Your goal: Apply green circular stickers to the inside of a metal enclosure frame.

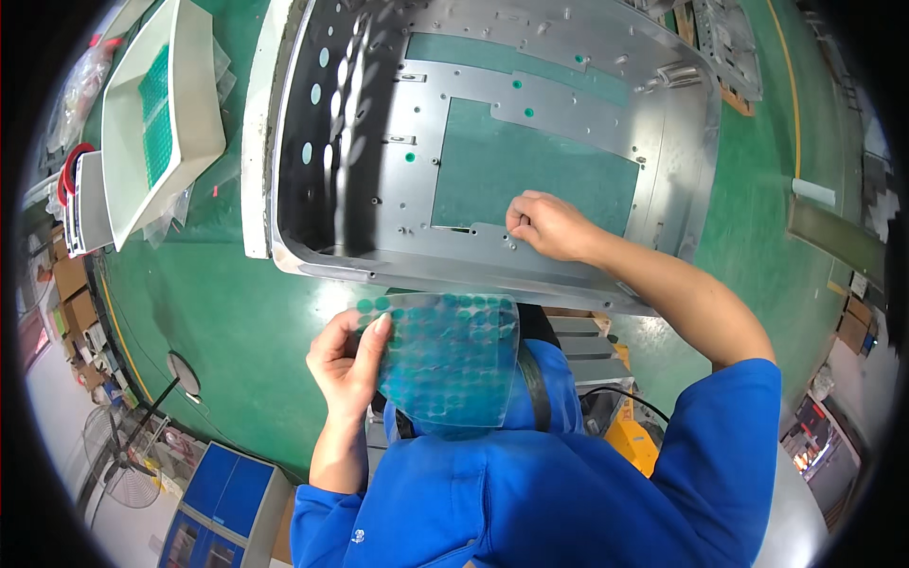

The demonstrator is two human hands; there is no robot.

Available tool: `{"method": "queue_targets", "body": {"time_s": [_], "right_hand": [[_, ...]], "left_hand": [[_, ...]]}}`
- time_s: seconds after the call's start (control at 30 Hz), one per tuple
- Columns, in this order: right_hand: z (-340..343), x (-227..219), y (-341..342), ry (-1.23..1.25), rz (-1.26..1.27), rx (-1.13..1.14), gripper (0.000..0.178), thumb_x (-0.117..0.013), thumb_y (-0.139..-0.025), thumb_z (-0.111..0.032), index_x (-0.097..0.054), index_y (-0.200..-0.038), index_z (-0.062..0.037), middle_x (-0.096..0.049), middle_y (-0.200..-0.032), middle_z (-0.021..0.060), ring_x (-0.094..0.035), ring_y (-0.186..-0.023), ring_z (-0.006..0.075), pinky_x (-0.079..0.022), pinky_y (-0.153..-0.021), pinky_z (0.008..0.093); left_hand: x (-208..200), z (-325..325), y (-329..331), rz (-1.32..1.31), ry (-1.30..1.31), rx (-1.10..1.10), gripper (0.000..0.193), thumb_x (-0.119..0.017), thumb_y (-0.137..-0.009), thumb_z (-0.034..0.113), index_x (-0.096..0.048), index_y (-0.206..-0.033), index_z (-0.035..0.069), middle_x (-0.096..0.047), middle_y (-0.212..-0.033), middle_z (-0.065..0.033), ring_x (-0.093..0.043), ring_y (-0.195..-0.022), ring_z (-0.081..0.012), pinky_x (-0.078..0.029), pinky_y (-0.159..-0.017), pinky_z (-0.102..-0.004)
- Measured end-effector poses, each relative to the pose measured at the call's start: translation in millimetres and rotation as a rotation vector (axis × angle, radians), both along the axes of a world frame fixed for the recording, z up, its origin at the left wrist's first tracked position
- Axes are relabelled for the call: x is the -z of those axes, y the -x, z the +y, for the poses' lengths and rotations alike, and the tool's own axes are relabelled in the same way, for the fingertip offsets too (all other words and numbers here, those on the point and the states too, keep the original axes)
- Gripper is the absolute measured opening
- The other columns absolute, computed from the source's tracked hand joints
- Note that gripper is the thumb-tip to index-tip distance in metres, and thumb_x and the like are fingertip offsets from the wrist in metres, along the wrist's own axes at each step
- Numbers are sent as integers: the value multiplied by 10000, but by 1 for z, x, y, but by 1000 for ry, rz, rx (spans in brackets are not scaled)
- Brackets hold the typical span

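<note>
My left hand [346, 364] grips the left edge of a clear sheet of round green stickers [450, 360], thumb on top, in front of my body. Rows of green dots cover most of the sheet. My right hand [554, 225] is closed, fingers curled together, over the floor of a large silver metal housing [409, 194]. It is near the lower edge of a big rectangular cutout [540, 156]. Whatever its fingertips may hold is hidden. A green round sticker [410, 157] sits on the housing floor, left of the cutout, and a few similar green spots lie farther back.
To the left stands a white bin [210, 104] with green sticker sheets [156, 114] inside. A fan [123, 454] and a blue-doored cabinet [227, 488] are at lower left. Another metal part [727, 43] lies at far right. Below the housing is a yellow object [632, 443].
</note>
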State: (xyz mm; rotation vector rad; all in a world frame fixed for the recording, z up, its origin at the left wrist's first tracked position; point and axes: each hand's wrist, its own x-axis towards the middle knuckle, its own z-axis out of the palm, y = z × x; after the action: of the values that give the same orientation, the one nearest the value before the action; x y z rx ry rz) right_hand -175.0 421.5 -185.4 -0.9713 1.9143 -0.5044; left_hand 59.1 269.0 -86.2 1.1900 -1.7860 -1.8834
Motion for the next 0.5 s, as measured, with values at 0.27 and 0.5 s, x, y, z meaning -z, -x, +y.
{"method": "queue_targets", "body": {"time_s": [0.27, 0.5], "right_hand": [[0, 5, -10, -4, 114, -77, 63, -589, -751, -90, -548, -797, -80, -488, -872, 70, -484, -893, 261, -412, -732, 364], [1, 7, -13, 35, 148, -64, 30, -583, -740, -99, -574, -768, -95, -503, -873, 62, -489, -864, 256, -421, -736, 368]], "left_hand": [[0, 4, -4, 11, -12, -1, 109, -635, -771, 11, -605, -872, -16, -596, -721, 6, -487, -603, -17, -368, -539, -141], [2, 6, -2, 30, -16, 39, 121, -631, -768, -1, -611, -886, -15, -605, -740, -4, -481, -603, -16, -361, -531, -144]]}}
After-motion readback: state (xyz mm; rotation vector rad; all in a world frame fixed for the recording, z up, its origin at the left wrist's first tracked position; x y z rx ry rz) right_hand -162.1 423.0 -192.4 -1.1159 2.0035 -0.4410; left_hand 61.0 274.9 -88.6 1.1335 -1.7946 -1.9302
